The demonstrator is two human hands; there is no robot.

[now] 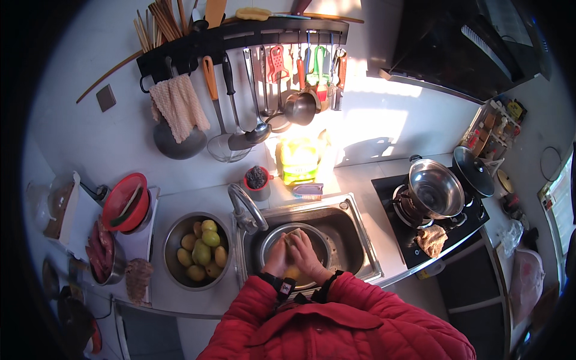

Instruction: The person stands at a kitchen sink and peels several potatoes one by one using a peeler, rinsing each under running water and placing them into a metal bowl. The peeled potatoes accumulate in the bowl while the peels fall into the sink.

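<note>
My left hand and my right hand are together above a metal basin, which stands in the steel sink. Between them they hold a small brownish thing, mostly hidden by the fingers; I cannot tell what it is. Below my hands, a yellow round fruit or vegetable shows in the basin. The curved metal faucet is at the sink's left rear. Left of the sink, a large steel bowl holds several green and yellow round fruits.
On the right, an open steel pot stands on the gas stove, with a crumpled brown cloth near its front edge. A brush and a red cup lie behind the sink. Far left are a red basin and sweet potatoes.
</note>
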